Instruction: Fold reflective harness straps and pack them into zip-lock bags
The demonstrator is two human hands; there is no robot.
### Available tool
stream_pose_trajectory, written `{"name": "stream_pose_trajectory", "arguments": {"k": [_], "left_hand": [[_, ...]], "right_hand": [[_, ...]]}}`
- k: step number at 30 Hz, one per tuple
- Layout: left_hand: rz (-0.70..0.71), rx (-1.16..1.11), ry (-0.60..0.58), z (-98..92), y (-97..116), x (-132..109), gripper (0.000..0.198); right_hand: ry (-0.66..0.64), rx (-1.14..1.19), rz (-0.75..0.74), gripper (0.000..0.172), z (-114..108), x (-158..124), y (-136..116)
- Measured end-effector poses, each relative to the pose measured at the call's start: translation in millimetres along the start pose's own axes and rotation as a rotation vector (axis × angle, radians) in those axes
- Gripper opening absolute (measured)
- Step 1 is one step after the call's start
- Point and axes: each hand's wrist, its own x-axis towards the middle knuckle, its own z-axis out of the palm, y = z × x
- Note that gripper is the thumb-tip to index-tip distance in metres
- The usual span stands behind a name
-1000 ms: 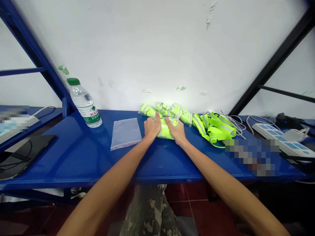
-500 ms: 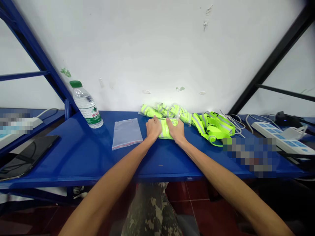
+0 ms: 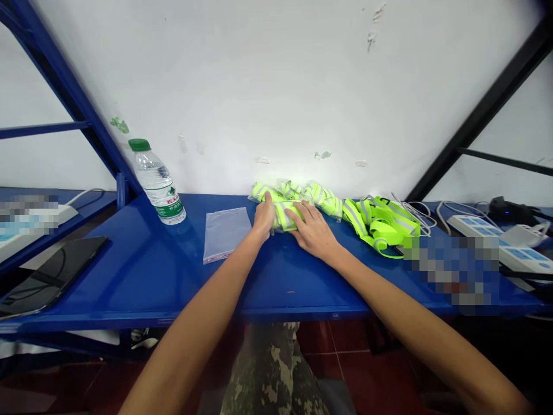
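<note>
Folded hi-vis reflective vest, long axis running left-right on the blue surface, just in front of a crumpled yellow reflective heap. Left hand curled, gripping its left end; right hand open, fingers laid across its right end. Flat zip bag just left, nothing visible inside.

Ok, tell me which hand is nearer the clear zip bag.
Left. The left hand sits just right of the clear zip bag; the right hand lies farther right, beyond the reflective hi-vis bundle.
</note>
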Motion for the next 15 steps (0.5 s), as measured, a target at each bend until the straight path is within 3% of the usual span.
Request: {"name": "stream_pose_trajectory", "arguments": {"k": [4, 6, 8, 11, 15], "left_hand": [[0.025, -0.02, -0.001, -13.9, 11.5, -9.8, 0.061], [0.097, 0.189, 0.042, -19.2, 11.8, -17.1, 0.05], [0.11, 0.417, 0.078, -20.3, 8.4, -22.2, 0.051], [-0.068, 0.582, 0.011, -15.1, 2.2, -23.5, 0.07], [-0.221, 0.597, -0.167, -7.4, 2.4, -22.5, 0.085]], "right_hand": [[0.16, -0.006, 0.111, 0.051, -1.2, 15.9, 24.9], [0.305, -0.003, 0.177, 0.053, -8.2, 29.9, 40.8], [0.451, -0.004, 0.254, 0.055, -16.9, 45.1, 56.2], [0.575, -0.015, 0.33, 0.057, -24.1, 63.2, 74.1], [0.545, 0.002, 0.267, 0.053, -15.3, 66.3, 77.0]]}}
